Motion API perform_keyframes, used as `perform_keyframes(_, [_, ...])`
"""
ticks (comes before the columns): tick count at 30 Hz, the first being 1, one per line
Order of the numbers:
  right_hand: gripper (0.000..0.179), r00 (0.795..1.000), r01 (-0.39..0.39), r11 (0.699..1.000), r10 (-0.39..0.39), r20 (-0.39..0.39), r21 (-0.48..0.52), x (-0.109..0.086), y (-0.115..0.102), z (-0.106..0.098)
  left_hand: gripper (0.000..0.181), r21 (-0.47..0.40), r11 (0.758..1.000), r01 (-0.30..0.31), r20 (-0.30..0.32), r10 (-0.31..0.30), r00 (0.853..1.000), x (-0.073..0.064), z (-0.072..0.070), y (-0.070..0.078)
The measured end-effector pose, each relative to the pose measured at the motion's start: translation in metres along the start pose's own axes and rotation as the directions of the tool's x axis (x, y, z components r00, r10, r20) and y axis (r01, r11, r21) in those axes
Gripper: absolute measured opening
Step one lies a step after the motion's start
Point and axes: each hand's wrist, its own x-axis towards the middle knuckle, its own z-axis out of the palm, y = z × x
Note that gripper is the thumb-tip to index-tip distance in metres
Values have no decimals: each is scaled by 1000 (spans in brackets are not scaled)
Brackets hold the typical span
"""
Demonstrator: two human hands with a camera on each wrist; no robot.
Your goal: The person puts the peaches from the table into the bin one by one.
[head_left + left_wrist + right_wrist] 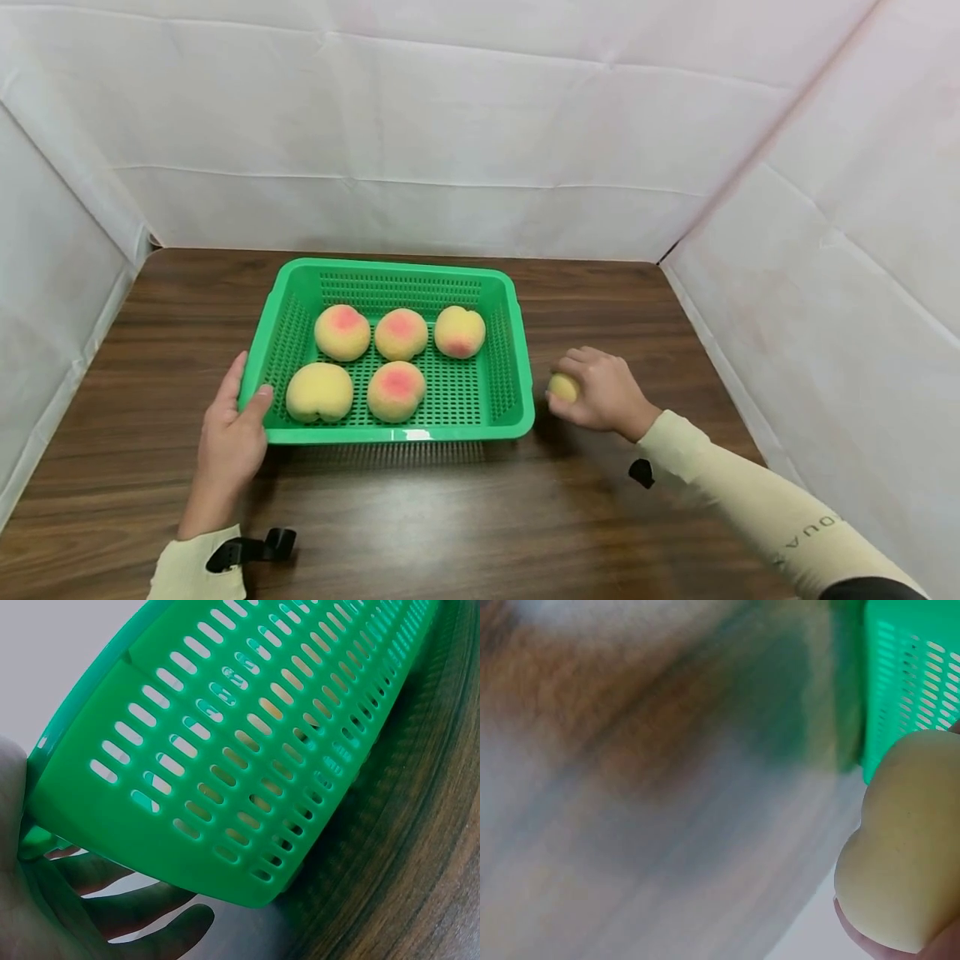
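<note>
A green plastic basket (463, 434) with slotted walls stands on the table, several yellow peaches with pink blushes inside it, among them one peach (396, 391) at the front middle. My left hand (231, 442) grips the basket's left side, thumb over the rim and fingers along the outer wall. In the left wrist view that slotted basket wall (97, 817) fills the middle. To the right of the basket, my right hand (600, 392) holds another peach (563, 387), mostly covered by the fingers. The right wrist view shows this held peach (904, 840) close up, overlapping the basket's wall.
The dark wood-grain table (420, 525) reaches back to a white sheet wall (450, 217). More white sheeting (847, 275) borders it on the right and on the left. Black wrist straps (251, 550) sit on the pale sleeves.
</note>
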Motion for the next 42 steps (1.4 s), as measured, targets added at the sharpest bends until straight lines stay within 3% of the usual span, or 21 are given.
perform_keyframes(9, [22,997,47,999,-48,-58,-18,12,0,-35,64,-6,1000,14,-8,-14,1000,0,1,2])
perform_keyframes(15, [21,996,69,997,-70,-60,-17,20,-6,-48,64,0,1000,21,-9,-21,1000,0,1,3])
perform_keyframes(24, [20,992,113,994,-112,-58,12,32,-11,-51,64,2,1000,-2,1,2,1000,-1,0,0])
perform_keyframes(31, [17,984,171,985,-169,-59,28,52,-21,-46,64,13,1000,-16,-7,16,1000,-1,1,1])
perform_keyframes(42, [23,946,322,944,-318,-58,79,91,-53,-37,65,-6,1000,-28,-10,28,1000,-2,1,2])
